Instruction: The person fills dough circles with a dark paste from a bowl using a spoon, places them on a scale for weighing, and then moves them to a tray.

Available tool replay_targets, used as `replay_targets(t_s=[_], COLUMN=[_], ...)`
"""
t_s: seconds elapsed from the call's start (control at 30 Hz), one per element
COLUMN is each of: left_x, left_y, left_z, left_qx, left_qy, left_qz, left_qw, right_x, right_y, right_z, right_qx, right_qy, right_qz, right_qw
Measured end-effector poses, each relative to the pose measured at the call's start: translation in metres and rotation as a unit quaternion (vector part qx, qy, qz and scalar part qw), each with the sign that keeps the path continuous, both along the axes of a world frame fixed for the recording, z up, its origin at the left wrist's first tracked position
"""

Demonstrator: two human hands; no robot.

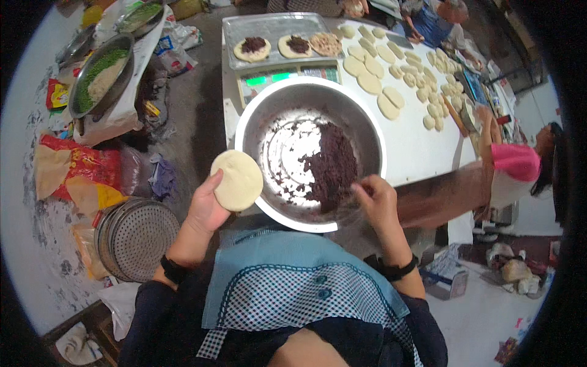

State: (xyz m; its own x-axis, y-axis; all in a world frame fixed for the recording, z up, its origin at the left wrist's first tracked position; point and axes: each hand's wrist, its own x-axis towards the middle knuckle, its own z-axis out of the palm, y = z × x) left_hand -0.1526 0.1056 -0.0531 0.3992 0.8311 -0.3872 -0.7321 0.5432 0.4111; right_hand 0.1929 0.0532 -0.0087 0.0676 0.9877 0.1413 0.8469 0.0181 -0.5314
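On my left hand (pixel 207 202) lies a flat round of dough (pixel 238 180), with the thumb over its edge, left of a large metal basin (pixel 259 110). The basin holds a dark purple-brown filling (pixel 334 165), mostly in its right half. My right hand (pixel 378 199) is at the basin's lower right rim, its fingers bent near the filling; whether they pinch anything is unclear. Behind the basin a metal tray (pixel 270 25) bears two dough rounds with dark filling (pixel 252 49) and a round with a paler, lumpy topping (pixel 326 44).
Flattened dough pieces (pixel 369 82) and small dough balls (pixel 433 110) cover part of the white table (pixel 412 156). A scale (pixel 266 80) stands under the tray. People work at the far side and right. Perforated metal trays (pixel 144 241) and a bowl of chopped greens (pixel 98 78) are at left.
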Motion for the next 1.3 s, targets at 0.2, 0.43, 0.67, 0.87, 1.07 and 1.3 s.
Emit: replay_targets(t_s=[0.2,0.43,0.67,0.87,1.07,1.3], left_x=[0.001,0.005,0.009,0.008,0.009,0.011], left_y=[0.000,-0.002,-0.004,-0.002,-0.003,-0.003], left_z=[-0.005,-0.013,-0.006,-0.009,-0.011,-0.008], left_qx=[0.002,-0.010,-0.014,-0.005,-0.020,-0.019], left_qy=[0.026,0.032,0.042,0.057,0.069,0.076], left_qz=[-0.031,-0.051,-0.055,-0.054,-0.042,-0.032], left_qw=[0.999,0.998,0.998,0.997,0.997,0.996], right_x=[0.010,0.007,0.010,0.012,0.012,-0.004], right_y=[0.016,0.008,0.010,0.002,-0.003,-0.005], right_z=[-0.014,-0.005,-0.017,-0.028,-0.027,-0.026], right_qx=[-0.156,-0.179,0.003,-0.053,-0.118,-0.244], right_qy=[0.207,0.219,0.036,0.060,0.115,0.279], right_qz=[-0.094,-0.025,0.176,0.247,0.260,0.190], right_qw=[0.961,0.959,0.984,0.966,0.951,0.909])
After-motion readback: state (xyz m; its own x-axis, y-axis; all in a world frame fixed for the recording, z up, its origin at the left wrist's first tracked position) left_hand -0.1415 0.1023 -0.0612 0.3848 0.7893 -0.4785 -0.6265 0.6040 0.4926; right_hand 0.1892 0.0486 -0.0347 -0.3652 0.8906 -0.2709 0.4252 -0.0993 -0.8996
